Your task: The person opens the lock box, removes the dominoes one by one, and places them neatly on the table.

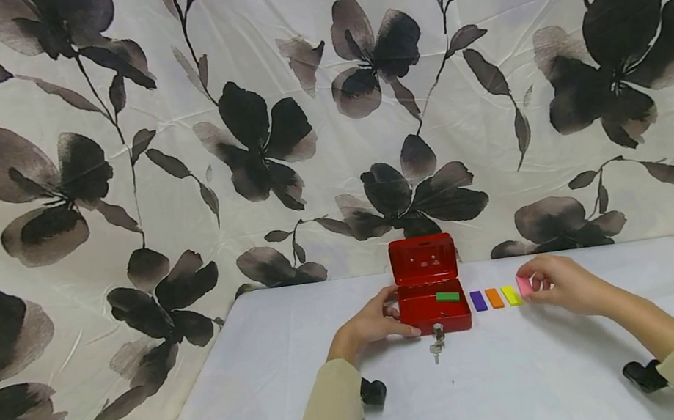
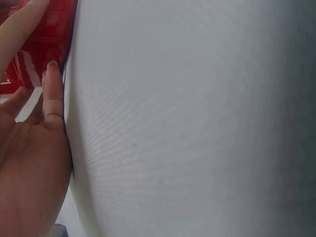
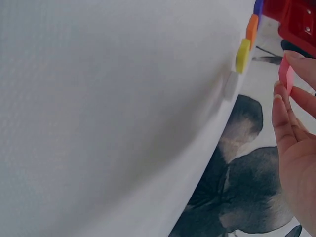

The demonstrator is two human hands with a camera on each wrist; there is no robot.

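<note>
A small red cash box (image 1: 435, 316) stands on the table with its lid raised and a green block (image 1: 447, 296) inside. Keys (image 1: 438, 349) hang from the lock at its front. My left hand (image 1: 369, 323) grips the box's left side, thumb by the front corner and fingers along the wall; the red wall shows between them in the left wrist view. On the box's right, my right hand (image 1: 564, 286) pinches a pink block (image 3: 285, 74) between thumb and fingertips, raised above the table. Beside it lie a yellow block (image 1: 511, 295), an orange block (image 1: 494, 298) and a purple block (image 1: 478, 301) in a row.
A white cloth covers the table (image 1: 223, 407), whose back edge meets a floral curtain (image 1: 324, 130). In the right wrist view a pale block-like shape (image 3: 231, 85) lies just past the yellow block. Black wrist mounts (image 1: 372, 391) sit below both hands.
</note>
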